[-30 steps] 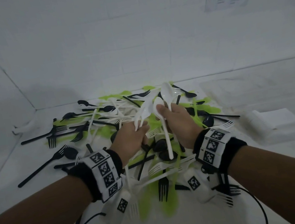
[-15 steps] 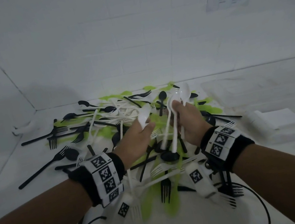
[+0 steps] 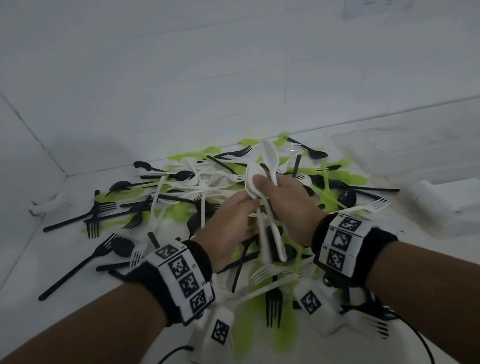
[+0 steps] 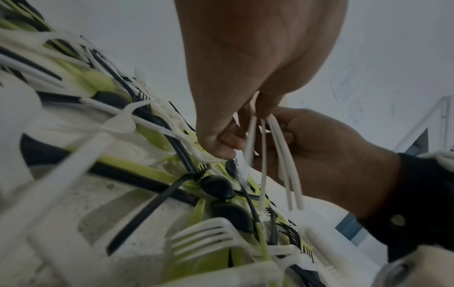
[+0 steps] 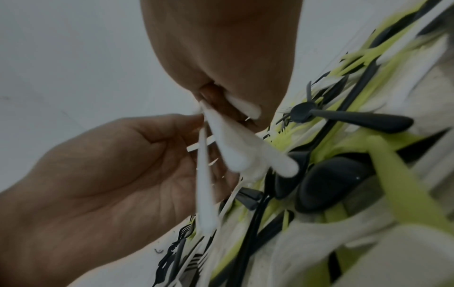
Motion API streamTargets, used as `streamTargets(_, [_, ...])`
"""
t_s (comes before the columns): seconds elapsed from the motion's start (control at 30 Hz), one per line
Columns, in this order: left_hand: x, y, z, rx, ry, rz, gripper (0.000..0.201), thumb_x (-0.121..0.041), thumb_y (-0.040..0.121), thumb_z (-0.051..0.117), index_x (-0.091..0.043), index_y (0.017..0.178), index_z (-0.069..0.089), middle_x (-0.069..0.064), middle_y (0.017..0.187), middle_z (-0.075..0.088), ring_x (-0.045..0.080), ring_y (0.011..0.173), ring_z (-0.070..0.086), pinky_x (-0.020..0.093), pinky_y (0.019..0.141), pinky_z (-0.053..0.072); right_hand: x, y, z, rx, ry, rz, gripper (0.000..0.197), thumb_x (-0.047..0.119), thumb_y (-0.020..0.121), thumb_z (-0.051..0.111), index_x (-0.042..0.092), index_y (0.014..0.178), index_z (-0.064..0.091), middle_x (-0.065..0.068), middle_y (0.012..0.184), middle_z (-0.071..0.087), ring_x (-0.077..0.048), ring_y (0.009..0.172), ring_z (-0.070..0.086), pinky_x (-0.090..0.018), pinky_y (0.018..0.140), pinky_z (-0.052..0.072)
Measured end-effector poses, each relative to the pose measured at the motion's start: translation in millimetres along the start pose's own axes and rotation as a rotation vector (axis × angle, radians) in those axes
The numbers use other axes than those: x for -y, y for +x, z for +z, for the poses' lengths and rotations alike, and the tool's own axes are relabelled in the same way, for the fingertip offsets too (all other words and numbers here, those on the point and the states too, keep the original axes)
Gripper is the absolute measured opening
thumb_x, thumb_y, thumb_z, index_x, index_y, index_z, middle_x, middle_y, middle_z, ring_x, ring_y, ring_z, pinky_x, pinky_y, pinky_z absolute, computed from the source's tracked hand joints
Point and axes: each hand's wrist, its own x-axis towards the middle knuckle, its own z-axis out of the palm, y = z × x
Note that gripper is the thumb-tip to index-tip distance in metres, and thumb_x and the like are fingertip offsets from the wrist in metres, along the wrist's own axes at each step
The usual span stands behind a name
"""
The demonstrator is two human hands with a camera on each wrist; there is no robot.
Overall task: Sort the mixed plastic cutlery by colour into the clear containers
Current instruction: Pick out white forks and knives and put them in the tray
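A mixed pile of black, white and lime-green plastic cutlery [image 3: 171,199] covers the white table. Above its middle my two hands meet. My right hand [image 3: 264,184] grips a bundle of white spoons [image 3: 269,157], bowls up and handles hanging down. My left hand [image 3: 250,200] pinches one white spoon [image 3: 252,179] against that bundle. In the left wrist view the white handles [image 4: 282,165] hang from the right hand [image 4: 319,155]. In the right wrist view the left hand [image 5: 123,165] touches the white handles [image 5: 236,147] with its fingertips.
A clear container [image 3: 417,146] stands at the right, faint against the white table, with another clear piece [image 3: 463,195] nearer me. A small white object [image 3: 45,204] lies by the left wall. Cables trail from both wrists.
My left hand has carried its white spoon right, up against the right hand's bundle. The right hand has moved back left, and the hands now touch.
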Motion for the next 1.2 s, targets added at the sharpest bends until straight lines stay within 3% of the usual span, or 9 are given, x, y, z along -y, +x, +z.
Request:
streamTargets(0.17, [3,-3,-1,0.011,-0.008,0.007,0.033,-0.030,0.108,0.040,-0.032,0.130,0.066,-0.001,0.123,0.071,0.016,0.109,0.066,0.035,0.101,0.049,2,-10,7,0.058,0.050,-0.015,0.033,0.028,0.102,0.063,-0.004,0.102,0.072,-0.019,0.097,0.075,-0.028,0.085,0.073,-0.041,0.078,0.060])
streamTargets(0.43, [18,6,-4,-0.008,-0.214,-0.018,0.037,-0.017,0.106,0.037,-0.012,0.132,0.062,0.027,0.127,0.065,0.041,0.121,0.062,0.052,0.106,0.051,12,-17,13,0.154,0.004,0.111,0.035,0.033,0.103,0.060,0.000,0.100,0.073,-0.015,0.080,0.071,-0.024,0.067,0.070,-0.036,0.059,0.059])
streamTargets(0.5, [19,9,-5,-0.028,-0.250,-0.019,0.035,-0.017,0.104,0.038,-0.009,0.132,0.058,0.028,0.118,0.067,0.044,0.110,0.066,0.049,0.096,0.056,16,-18,12,0.194,-0.014,0.131,0.040,0.042,0.104,0.056,0.004,0.108,0.069,-0.012,0.087,0.069,-0.021,0.069,0.068,-0.036,0.064,0.057])
streamTargets(0.6, [19,12,-11,-0.140,-0.338,-0.052,0.018,-0.015,0.102,0.040,-0.010,0.118,0.046,0.013,0.084,0.061,0.028,0.078,0.060,0.038,0.071,0.053,18,-17,9,0.115,0.039,0.189,0.042,0.052,0.104,0.042,0.016,0.125,0.051,0.002,0.092,0.048,-0.012,0.066,0.048,-0.035,0.070,0.048])
streamTargets(0.7, [24,20,-17,-0.238,-0.360,-0.062,0.011,-0.014,0.104,0.040,-0.013,0.114,0.042,0.003,0.070,0.047,0.015,0.058,0.042,0.030,0.058,0.038,10,-10,1,0.001,-0.085,-0.005,0.025,0.025,0.107,0.038,0.003,0.106,0.048,0.004,0.078,0.034,-0.010,0.059,0.027,-0.022,0.056,0.027])
streamTargets(0.83, [23,22,-10,-0.191,-0.306,-0.021,0.020,-0.013,0.106,0.037,-0.014,0.121,0.051,0.003,0.078,0.049,0.011,0.059,0.042,0.028,0.058,0.035,2,-11,1,0.085,-0.289,-0.207,0.028,0.019,0.109,0.045,0.020,0.121,0.069,0.024,0.078,0.065,0.002,0.068,0.057,-0.016,0.070,0.043])
streamTargets(1.03, [23,23,-6,-0.239,-0.472,-0.021,0.034,-0.019,0.093,0.041,-0.007,0.120,0.058,0.006,0.081,0.043,0.014,0.066,0.038,0.029,0.060,0.036,-10,-8,16,-0.084,-0.418,-0.387,0.029,0.030,0.103,0.058,0.034,0.128,0.071,0.002,0.099,0.071,-0.004,0.088,0.064,-0.014,0.076,0.046])
streamTargets(1.13, [19,21,-11,-0.299,-0.524,-0.021,0.022,-0.030,0.097,0.049,-0.014,0.111,0.053,-0.001,0.074,0.040,0.010,0.060,0.036,0.028,0.061,0.035,-14,-6,18,-0.155,-0.415,-0.436,0.028,0.036,0.102,0.058,0.042,0.126,0.070,-0.005,0.093,0.064,-0.005,0.078,0.056,-0.017,0.070,0.041])
streamTargets(1.2, [19,24,-17,-0.291,-0.478,0.003,0.041,-0.043,0.098,0.055,-0.012,0.124,0.054,0.004,0.088,0.056,0.012,0.074,0.054,0.029,0.070,0.045,-13,-8,22,-0.094,-0.431,-0.466,0.026,0.029,0.103,0.057,0.036,0.122,0.074,-0.005,0.078,0.062,-0.009,0.066,0.052,-0.021,0.061,0.038])
